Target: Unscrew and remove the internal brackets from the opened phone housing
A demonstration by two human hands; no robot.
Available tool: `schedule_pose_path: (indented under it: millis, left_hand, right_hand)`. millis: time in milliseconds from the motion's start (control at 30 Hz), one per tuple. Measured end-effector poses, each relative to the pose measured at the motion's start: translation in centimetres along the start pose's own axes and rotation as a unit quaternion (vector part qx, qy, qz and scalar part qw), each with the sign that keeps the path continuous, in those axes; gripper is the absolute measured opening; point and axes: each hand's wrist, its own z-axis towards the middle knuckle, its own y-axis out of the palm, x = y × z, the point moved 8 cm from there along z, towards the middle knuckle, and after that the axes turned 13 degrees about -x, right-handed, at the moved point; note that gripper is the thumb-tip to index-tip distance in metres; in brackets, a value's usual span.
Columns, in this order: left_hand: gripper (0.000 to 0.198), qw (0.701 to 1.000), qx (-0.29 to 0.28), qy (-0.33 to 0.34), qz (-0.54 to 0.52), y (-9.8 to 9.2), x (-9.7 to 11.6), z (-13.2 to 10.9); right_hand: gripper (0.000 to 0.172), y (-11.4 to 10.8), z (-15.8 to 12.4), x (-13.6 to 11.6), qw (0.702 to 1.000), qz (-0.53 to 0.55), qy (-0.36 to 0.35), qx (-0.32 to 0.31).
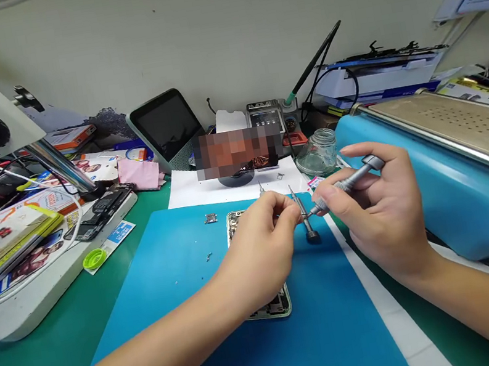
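My right hand grips a grey metal precision screwdriver, tilted with its tip pointing left and down. My left hand is closed in a pinch close to that tip; whatever its fingertips hold is too small to make out. Beneath the left hand lies an opened phone with its inner parts showing, mostly covered by the hand. A second screwdriver with a black cap lies on the blue mat between my hands. A small metal part and several tiny pieces rest left of the phone.
Right of the mat stands a blue machine with a metal top plate. A glass jar and a smart display stand at the back. On the left are a microscope stand base, another opened phone and stacked boxes.
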Motion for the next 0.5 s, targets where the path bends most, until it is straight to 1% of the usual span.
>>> schedule_pose_path:
  millis: [100,200,267,333,400,500]
  left_hand:
    - [0.021,0.999,0.004,0.015,0.038,-0.1,-0.2,0.2]
    - [0.021,0.997,-0.002,0.022,0.068,-0.3,-0.3,-0.6]
    - [0.023,0.997,-0.006,0.027,0.069,-0.2,-0.2,-1.1]
    - [0.024,0.999,-0.010,0.029,0.038,0.0,-0.2,-1.4]
    - [0.025,0.999,-0.013,0.025,-0.016,0.2,-0.4,-1.5]
    - [0.024,0.997,-0.009,0.008,-0.079,0.4,-0.8,-1.4]
  right_hand:
    - [0.044,-0.3,0.2,0.1,1.000,-0.004,-0.002,0.011]
    - [0.046,-0.1,0.2,-0.1,1.000,0.010,-0.020,0.002]
    - [0.047,0.1,0.1,-0.5,0.999,0.024,-0.037,-0.005]
    - [0.046,0.3,-0.1,-0.8,0.998,0.027,-0.048,-0.015]
    - [0.044,0.5,-0.1,-1.2,0.998,0.023,-0.054,-0.025]
    - [0.043,0.5,-0.2,-1.7,0.997,0.027,-0.071,-0.021]
